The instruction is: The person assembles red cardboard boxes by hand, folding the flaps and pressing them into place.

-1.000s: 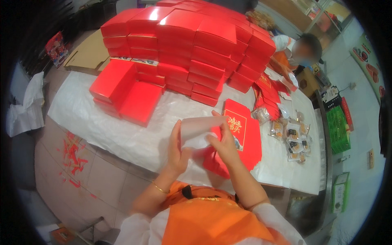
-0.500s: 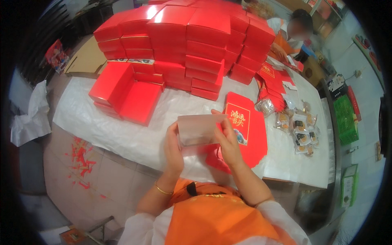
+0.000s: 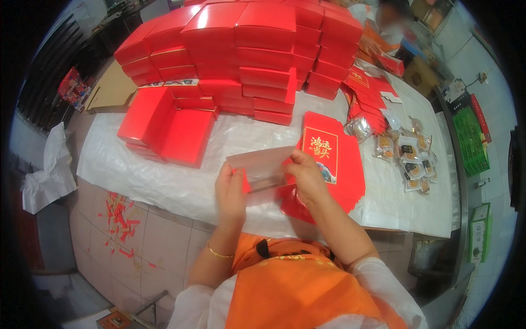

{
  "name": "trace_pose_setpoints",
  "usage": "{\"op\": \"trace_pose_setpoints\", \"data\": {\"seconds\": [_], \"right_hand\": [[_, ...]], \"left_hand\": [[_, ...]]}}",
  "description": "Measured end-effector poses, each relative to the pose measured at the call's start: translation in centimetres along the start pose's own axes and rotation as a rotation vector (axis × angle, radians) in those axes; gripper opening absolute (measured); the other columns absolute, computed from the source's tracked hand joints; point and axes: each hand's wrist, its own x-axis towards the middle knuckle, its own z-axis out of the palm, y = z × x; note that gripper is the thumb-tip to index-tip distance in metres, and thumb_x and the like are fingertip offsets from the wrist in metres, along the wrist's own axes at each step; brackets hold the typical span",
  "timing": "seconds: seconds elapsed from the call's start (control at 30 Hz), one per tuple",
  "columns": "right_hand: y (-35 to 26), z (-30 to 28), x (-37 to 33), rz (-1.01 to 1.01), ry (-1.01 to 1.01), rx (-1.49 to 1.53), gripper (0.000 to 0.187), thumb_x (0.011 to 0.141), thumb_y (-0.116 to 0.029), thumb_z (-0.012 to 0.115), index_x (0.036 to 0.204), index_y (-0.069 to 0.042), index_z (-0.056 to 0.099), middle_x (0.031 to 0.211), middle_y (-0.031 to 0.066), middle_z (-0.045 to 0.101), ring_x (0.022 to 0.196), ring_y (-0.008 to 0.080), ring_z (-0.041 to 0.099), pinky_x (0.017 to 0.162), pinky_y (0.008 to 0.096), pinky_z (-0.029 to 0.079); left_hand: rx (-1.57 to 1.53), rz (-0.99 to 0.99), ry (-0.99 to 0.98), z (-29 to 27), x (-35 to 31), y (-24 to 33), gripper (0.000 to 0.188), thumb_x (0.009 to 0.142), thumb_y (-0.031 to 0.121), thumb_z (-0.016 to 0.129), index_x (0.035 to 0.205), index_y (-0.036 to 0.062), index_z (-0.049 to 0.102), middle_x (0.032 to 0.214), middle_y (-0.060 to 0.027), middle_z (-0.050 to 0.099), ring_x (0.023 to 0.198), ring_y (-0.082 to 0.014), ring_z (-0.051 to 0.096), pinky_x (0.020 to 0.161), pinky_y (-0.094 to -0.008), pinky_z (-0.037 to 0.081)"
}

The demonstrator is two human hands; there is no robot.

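Note:
Between my hands is a partly folded cardboard box, its pale inner side up and one flap raised, with red showing at its left end. My left hand is closed on the left end, thumb over the red flap. My right hand pinches the raised flap at its right corner. Just beyond my right hand lies a pile of flat red box blanks with gold lettering and a picture on top. The underside of the held box is hidden.
Stacked red boxes form a high wall at the back, with lower red boxes nearer left. Clear-wrapped packets and red folded card lie right on the white-covered table. A co-worker is at far right. Red scraps litter the floor.
The pale panel has tilted, exposing the inside of the box and a red flap at its left end. My right hand has shifted its hold along the panel's right edge.

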Motion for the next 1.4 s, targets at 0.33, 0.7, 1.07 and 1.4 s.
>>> {"op": "trace_pose_setpoints", "data": {"seconds": [0.33, 0.7, 1.07, 1.4], "right_hand": [[1.8, 0.1, 0.3, -0.344, -0.030, -0.041, 0.021, 0.091, -0.001, 0.051, 0.095, 0.001, 0.071, 0.111, 0.0127, 0.070, 0.102, 0.0188, 0.065, 0.093, 0.0299, 0.050], [1.9, -0.5, 0.7, -0.385, -0.046, -0.108, 0.019, 0.091, -0.009, 0.054, 0.090, 0.001, 0.069, 0.115, 0.0145, 0.066, 0.103, 0.0199, 0.063, 0.090, 0.0299, 0.050], [1.9, -2.6, -0.9, -0.683, -0.173, -0.512, 0.033, 0.079, -0.006, 0.066, 0.112, -0.005, 0.067, 0.134, 0.0151, 0.058, 0.126, 0.0306, 0.054, 0.104, 0.0401, 0.045], [-1.0, -3.9, -0.7, -0.809, -0.330, -0.776, 0.033, 0.078, -0.007, 0.069, 0.111, -0.006, 0.068, 0.128, 0.0146, 0.061, 0.118, 0.0284, 0.059, 0.099, 0.0397, 0.047]], "left_hand": [[0.337, 0.474, -0.071, -0.7, 0.0, -1.2, 0.023, 0.098, 0.012, 0.046, 0.105, -0.0006, 0.064, 0.116, -0.0160, 0.061, 0.111, -0.0259, 0.058, 0.100, -0.0373, 0.044], [0.539, 0.645, -0.015, 0.2, -1.5, -1.2, 0.034, 0.090, 0.017, 0.041, 0.110, -0.0001, 0.062, 0.128, -0.0180, 0.055, 0.120, -0.0300, 0.053, 0.105, -0.0403, 0.041], [0.388, 0.509, -0.016, -0.1, -0.9, -2.1, 0.033, 0.089, 0.017, 0.039, 0.108, -0.0011, 0.059, 0.121, -0.0207, 0.059, 0.113, -0.0294, 0.056, 0.102, -0.0417, 0.044], [0.413, 0.567, -0.095, -0.9, -0.5, -2.7, 0.033, 0.095, 0.030, 0.046, 0.105, 0.0009, 0.057, 0.120, -0.0221, 0.057, 0.111, -0.0306, 0.056, 0.099, -0.0429, 0.045]]}}
